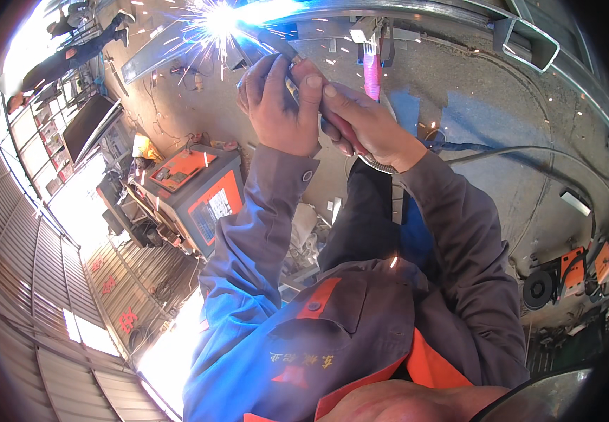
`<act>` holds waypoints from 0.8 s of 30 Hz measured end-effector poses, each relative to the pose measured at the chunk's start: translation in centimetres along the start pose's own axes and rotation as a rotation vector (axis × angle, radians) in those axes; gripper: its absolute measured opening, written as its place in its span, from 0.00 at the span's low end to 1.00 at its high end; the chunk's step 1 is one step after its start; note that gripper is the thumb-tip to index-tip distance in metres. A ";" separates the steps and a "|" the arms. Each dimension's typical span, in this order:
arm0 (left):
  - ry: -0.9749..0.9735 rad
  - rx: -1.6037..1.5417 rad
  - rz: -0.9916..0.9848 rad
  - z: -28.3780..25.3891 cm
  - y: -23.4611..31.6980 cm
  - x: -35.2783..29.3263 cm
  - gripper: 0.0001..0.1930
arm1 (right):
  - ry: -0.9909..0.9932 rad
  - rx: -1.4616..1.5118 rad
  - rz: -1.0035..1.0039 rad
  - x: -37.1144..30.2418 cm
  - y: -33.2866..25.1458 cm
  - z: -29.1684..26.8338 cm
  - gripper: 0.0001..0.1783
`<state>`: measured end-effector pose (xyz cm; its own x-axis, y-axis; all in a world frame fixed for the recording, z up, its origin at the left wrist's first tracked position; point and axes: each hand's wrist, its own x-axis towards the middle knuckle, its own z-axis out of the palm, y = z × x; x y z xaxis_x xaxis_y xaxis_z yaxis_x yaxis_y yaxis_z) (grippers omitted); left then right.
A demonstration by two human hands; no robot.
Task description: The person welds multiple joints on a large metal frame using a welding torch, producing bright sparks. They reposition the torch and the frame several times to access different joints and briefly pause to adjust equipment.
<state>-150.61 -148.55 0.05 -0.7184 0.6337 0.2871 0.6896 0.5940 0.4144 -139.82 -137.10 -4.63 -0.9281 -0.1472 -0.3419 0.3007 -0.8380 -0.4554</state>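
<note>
A welding torch with a red handle runs from my right hand up to a glaring arc at the top left of centre. My right hand is closed around the handle. Fingers curled, my left hand grips the torch's front part, just ahead of the right hand. The torch tip meets the metal near a long steel tube, and sparks spray outward from there. Glare hides the exact spot being welded. A clamp with a pink grip hangs from the tube, right of my hands.
An orange and grey cabinet stands to the left. At right, an orange machine has a black spool; a cable crosses the floor. A square tube end sticks out at upper right. Another person is at upper left.
</note>
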 end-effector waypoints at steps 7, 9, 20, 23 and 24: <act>-0.027 0.008 -0.015 0.0 0.1 -0.2 0.31 | -0.014 0.030 0.004 0.0 0.2 -0.1 0.33; -0.024 0.012 -0.028 0.1 0.0 -0.3 0.31 | -0.008 0.044 0.000 0.1 0.3 -0.1 0.33; -0.020 0.063 0.021 0.1 0.2 -0.3 0.29 | -0.001 0.042 0.014 -0.2 0.2 -0.2 0.34; -0.027 0.037 0.012 0.0 0.2 -0.1 0.29 | 0.015 0.027 0.052 -0.2 0.2 -0.1 0.36; -0.032 0.054 0.024 0.0 0.1 0.0 0.29 | 0.051 0.017 0.095 -0.1 0.2 -0.1 0.36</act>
<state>-150.50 -148.52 0.12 -0.6990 0.6631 0.2677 0.7109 0.6040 0.3604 -139.63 -137.19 -4.72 -0.8830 -0.1997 -0.4248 0.3827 -0.8303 -0.4051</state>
